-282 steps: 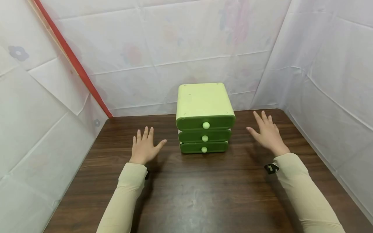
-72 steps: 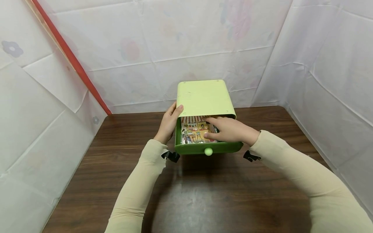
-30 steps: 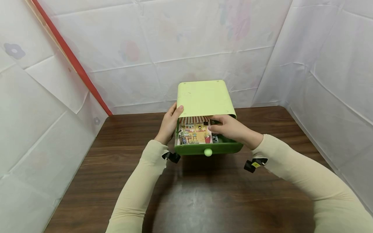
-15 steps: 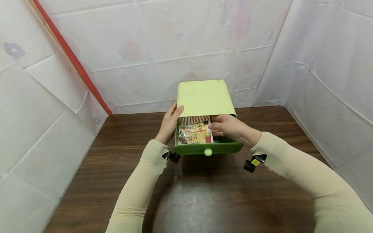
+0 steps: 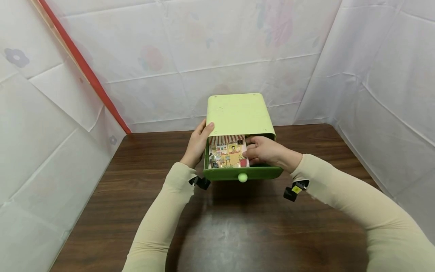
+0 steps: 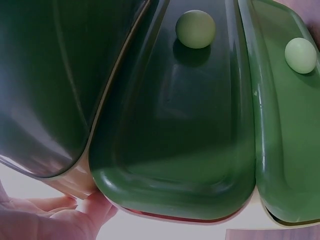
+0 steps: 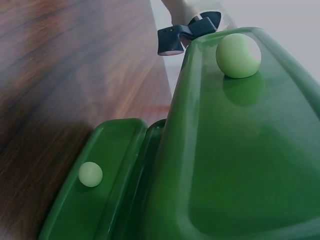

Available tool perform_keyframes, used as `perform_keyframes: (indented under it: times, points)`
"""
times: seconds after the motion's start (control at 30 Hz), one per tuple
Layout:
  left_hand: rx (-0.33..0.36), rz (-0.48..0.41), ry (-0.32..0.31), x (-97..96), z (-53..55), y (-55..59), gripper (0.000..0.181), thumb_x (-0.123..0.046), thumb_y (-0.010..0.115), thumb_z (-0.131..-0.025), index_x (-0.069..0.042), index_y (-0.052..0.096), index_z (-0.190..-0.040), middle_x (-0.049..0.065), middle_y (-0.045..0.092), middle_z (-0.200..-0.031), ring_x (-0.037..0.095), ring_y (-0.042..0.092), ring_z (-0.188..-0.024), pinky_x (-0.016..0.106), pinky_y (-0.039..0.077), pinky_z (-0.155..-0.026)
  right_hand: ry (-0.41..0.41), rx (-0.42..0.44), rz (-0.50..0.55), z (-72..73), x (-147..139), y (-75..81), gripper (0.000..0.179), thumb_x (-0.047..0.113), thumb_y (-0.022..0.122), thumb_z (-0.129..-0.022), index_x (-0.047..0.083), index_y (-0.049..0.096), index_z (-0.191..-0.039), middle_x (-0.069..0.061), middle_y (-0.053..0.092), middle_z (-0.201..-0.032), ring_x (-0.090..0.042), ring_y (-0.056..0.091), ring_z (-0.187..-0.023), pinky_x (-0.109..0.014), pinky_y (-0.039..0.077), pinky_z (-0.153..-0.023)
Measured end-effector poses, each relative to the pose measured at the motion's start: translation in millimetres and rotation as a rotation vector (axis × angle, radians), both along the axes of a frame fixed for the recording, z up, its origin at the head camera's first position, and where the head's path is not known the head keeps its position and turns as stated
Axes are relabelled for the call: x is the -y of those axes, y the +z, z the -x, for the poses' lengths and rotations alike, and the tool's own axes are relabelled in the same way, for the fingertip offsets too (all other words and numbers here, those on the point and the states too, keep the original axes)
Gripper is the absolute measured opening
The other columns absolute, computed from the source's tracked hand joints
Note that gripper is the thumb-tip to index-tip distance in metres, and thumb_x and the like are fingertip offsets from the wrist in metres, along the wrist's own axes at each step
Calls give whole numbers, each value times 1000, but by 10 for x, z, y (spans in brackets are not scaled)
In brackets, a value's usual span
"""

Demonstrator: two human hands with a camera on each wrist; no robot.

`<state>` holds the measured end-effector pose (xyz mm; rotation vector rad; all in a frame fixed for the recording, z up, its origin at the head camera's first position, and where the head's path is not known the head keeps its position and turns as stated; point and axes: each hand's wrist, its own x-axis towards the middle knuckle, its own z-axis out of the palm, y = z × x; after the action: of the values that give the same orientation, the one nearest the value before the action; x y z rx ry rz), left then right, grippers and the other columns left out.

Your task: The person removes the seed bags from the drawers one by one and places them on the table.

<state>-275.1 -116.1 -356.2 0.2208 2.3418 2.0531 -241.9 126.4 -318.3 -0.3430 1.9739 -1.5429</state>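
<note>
A pale green cabinet (image 5: 239, 113) with dark green drawers stands on the table, its top drawer (image 5: 224, 174) pulled out. In that drawer lies a glossy illustrated card (image 5: 225, 153) showing a shop with a striped awning. My right hand (image 5: 268, 152) reaches into the drawer's right half. Its thumb is at the card's right edge, and its curled fingers go down beside the card, partly hidden. My left hand (image 5: 195, 145) rests against the cabinet's left side, thumb on the top edge; its fingers (image 6: 55, 217) touch the side in the left wrist view.
Lower drawers with round knobs (image 6: 300, 55) stay pushed in beneath the open one. The dark wooden table (image 5: 217, 226) has white patterned sheets (image 5: 163, 56) behind and on both sides. A black wrist strap buckle (image 5: 292, 192) hangs under my right wrist.
The cabinet was closed with both hands apart from it earlier; its top drawer is now out. The card has shifted left in the drawer, and my right fingers have moved down beside it.
</note>
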Motion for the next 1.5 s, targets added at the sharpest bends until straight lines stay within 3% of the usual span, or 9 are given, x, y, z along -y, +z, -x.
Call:
perform_keyframes:
  times: [0.2, 0.4, 0.57, 0.73, 0.8, 0.87, 1.0, 1.2, 1.5]
  points:
    - [27, 4, -13, 7, 23, 27, 66, -46, 44, -103, -19, 18, -158, 1, 19, -164, 20, 18, -151, 43, 22, -122, -16, -14, -22, 6, -6, -9, 61, -2, 48, -98, -10, 16, -149, 3, 49, -78, -7, 55, -72, -23, 53, -68]
    - [3, -2, -13, 7, 50, -21, 67, -49, 45, -102, -21, 20, -158, -1, 19, -164, 18, 18, -151, 43, 22, -122, -32, -15, -45, -17, -26, 5, 59, -2, 49, -98, -8, 20, -149, -1, 56, -92, -7, 59, -76, -23, 54, -69]
    - [-14, -11, -4, 3, 53, -53, 71, -56, 47, -99, -23, 22, -157, -3, 22, -163, 17, 20, -151, 42, 23, -122, -19, -21, -39, -37, -49, 16, 56, -2, 48, -98, -8, 23, -147, 1, 58, -87, -8, 58, -73, -23, 53, -67]
    - [-19, -12, -1, -3, 38, -52, 73, -58, 47, -98, -23, 23, -157, -2, 23, -163, 18, 21, -150, 43, 23, -121, -25, -51, -46, -31, -66, 36, 59, 1, 47, -98, -8, 20, -150, 4, 49, -73, -10, 53, -76, -26, 50, -70]
    - [-19, -13, -1, -3, 30, -49, 73, -58, 47, -98, -23, 22, -157, -2, 23, -163, 18, 22, -150, 43, 24, -121, -42, -48, -55, -30, -75, 58, 62, 3, 48, -99, -8, 17, -151, -1, 52, -83, -11, 55, -85, -27, 52, -77]
    - [-20, -15, -4, -5, 25, -44, 73, -57, 47, -98, -22, 22, -157, -1, 23, -163, 18, 22, -150, 44, 25, -121, -61, -22, -47, -32, -83, 87, 63, 5, 48, -99, -7, 17, -152, -10, 57, -106, -14, 58, -98, -30, 54, -86]
    - [-20, -16, -7, -5, 18, -36, 72, -56, 47, -99, -22, 21, -158, -1, 24, -162, 19, 23, -150, 44, 26, -121, -64, 53, 6, -46, -113, 150, 59, 6, 47, -101, -5, 20, -152, -23, 41, -145, -15, 59, -105, -31, 54, -92]
    - [-17, -11, -1, -8, 19, -30, 72, -57, 47, -98, -23, 22, -157, -1, 25, -162, 19, 26, -148, 44, 28, -119, -78, 81, 37, -100, -180, 229, 63, 6, 48, -101, -4, 17, -154, -18, 42, -139, -8, 58, -95, -23, 53, -84]
    - [-19, -25, -22, -5, 19, -36, 71, -55, 47, -99, -24, 21, -157, -1, 23, -162, 19, 25, -149, 43, 27, -120, -54, 112, 124, -182, -261, 269, 49, 2, 48, -100, -8, 35, -145, -4, 65, -113, -10, 68, -94, -24, 57, -81]
